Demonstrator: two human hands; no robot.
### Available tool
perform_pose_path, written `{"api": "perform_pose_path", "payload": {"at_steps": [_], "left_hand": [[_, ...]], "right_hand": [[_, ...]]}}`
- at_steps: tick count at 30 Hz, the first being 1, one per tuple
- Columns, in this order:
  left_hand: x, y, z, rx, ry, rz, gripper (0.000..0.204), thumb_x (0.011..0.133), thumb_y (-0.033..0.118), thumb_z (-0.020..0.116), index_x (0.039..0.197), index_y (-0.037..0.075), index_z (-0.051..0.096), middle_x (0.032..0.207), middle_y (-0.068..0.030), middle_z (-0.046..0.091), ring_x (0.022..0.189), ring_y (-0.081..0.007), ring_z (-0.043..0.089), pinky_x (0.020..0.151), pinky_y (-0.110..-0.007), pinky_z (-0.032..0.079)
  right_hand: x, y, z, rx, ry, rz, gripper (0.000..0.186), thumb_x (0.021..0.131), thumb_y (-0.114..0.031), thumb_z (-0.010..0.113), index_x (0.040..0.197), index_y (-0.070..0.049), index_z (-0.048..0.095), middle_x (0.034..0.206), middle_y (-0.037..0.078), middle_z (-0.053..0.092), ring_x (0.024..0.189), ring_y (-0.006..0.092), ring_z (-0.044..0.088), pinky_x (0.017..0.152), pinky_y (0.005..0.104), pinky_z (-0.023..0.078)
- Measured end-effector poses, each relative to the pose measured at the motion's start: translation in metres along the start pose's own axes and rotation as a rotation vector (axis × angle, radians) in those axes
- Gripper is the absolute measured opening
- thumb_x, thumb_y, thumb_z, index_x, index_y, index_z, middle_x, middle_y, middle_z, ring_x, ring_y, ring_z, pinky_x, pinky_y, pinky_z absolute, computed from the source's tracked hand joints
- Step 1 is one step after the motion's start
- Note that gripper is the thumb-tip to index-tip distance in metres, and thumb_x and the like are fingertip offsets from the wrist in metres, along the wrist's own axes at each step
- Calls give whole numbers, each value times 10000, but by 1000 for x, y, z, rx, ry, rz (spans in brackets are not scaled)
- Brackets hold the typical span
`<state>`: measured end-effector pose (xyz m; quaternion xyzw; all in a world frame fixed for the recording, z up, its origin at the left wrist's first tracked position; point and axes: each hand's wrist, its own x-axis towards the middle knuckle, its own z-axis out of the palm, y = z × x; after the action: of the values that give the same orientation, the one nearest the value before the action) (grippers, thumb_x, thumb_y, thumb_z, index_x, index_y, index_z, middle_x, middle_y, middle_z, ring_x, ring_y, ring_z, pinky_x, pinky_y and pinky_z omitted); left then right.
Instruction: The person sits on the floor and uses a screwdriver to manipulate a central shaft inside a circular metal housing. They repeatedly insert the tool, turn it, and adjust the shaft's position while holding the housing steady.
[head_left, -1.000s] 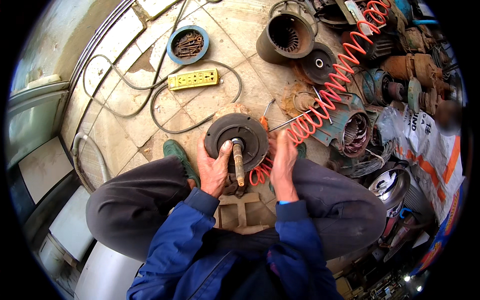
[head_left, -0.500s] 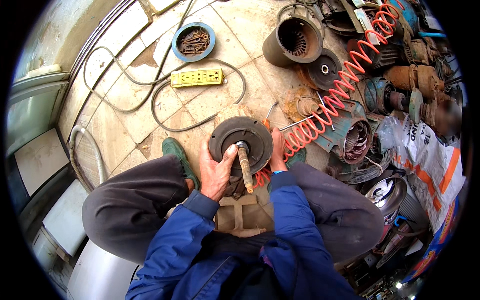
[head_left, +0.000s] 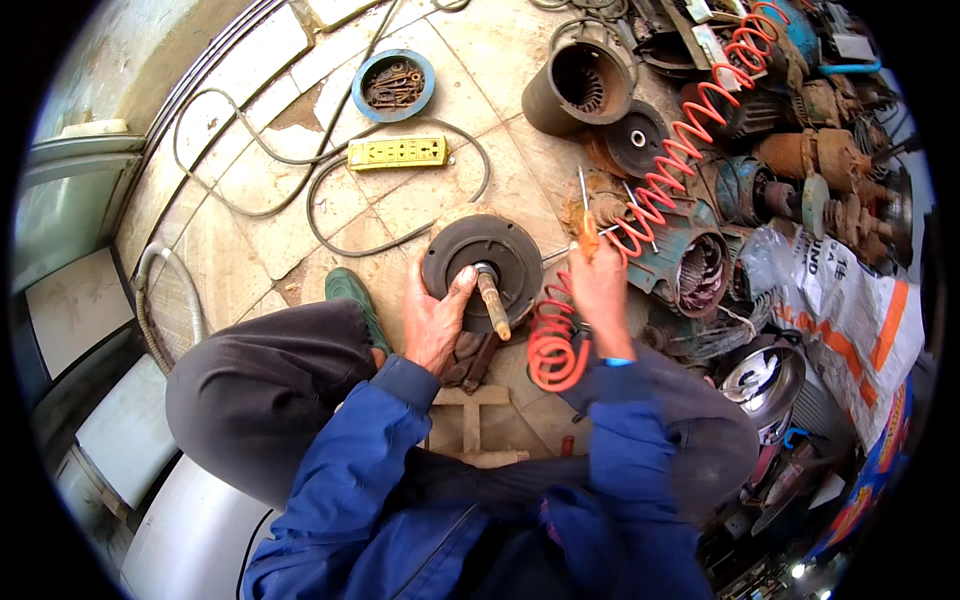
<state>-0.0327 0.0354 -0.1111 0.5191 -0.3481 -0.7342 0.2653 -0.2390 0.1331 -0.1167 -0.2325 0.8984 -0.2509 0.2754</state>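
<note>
My left hand (head_left: 434,318) grips a round dark motor end cover (head_left: 450,255) by its left side, the thumb lying by the bearing at its centre. A rusty shaft (head_left: 495,308) sticks out of the bearing and tilts toward me. To the right of the cover and apart from it, my right hand (head_left: 598,298) is closed round an orange air blow gun (head_left: 588,236), its thin metal nozzle pointing away from me. A red coiled air hose (head_left: 556,348) hangs beside that hand. Under the cover lies a dark glove-like bundle (head_left: 472,360), partly hidden.
Beyond my hands lie a yellow power strip (head_left: 398,152) and a blue-rimmed bowl (head_left: 393,86) of rusty bolts. A motor housing (head_left: 575,90), a black flanged disc (head_left: 636,138) and a green stator housing (head_left: 700,270) stand to the right. A wooden stool frame (head_left: 472,425) sits between my legs.
My right hand has left the cover's right edge and moved right with the blow gun, which now points away from me. The hose coils swung nearer. My left hand still holds the cover.
</note>
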Motion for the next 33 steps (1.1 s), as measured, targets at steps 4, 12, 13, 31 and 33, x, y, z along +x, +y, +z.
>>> {"api": "perform_pose_path", "payload": {"at_steps": [4, 12, 13, 31, 33], "left_hand": [[-5, 9, -1, -16, -14, 9, 665, 940, 189, 810, 1472, 19, 447, 1343, -134, 626, 1188, -215, 636, 1030, -371, 543], [-1, 10, -1, -57, -25, 34, 622, 945, 121, 799, 1449, -8, 458, 1306, -127, 655, 1161, -191, 646, 1023, -343, 544], [0, 6, -1, -70, -37, 37, 618, 947, 120, 797, 1447, -8, 458, 1305, -127, 655, 1160, -190, 646, 1023, -342, 545], [0, 6, -1, 5, -11, 24, 641, 942, 134, 803, 1455, -3, 444, 1313, -136, 644, 1159, -202, 649, 1011, -340, 556], [-1, 5, -1, -1, -12, 34, 643, 943, 140, 804, 1456, -7, 446, 1310, -137, 645, 1157, -204, 650, 1009, -342, 556]], "right_hand": [[-56, -62, -111, 162, -327, -75, 244, 1010, -211, 584, 1032, 28, 625, 687, 151, 562, 613, 222, 494, 616, 387, 447], [-120, -98, -153, -247, -538, -197, 308, 1000, -252, 634, 969, 54, 616, 732, 279, 642, 702, 448, 673, 643, 511, 504], [-118, -90, -144, -319, -557, -201, 323, 999, -265, 635, 937, 50, 609, 743, 286, 652, 724, 471, 675, 648, 528, 508], [-141, -75, -101, -515, -401, -582, 276, 897, -206, 757, 910, 20, 600, 784, 213, 697, 714, 372, 717, 643, 460, 572], [-140, -76, -100, -511, -405, -586, 273, 897, -203, 756, 914, 20, 599, 785, 211, 697, 714, 369, 717, 638, 461, 571]]}}
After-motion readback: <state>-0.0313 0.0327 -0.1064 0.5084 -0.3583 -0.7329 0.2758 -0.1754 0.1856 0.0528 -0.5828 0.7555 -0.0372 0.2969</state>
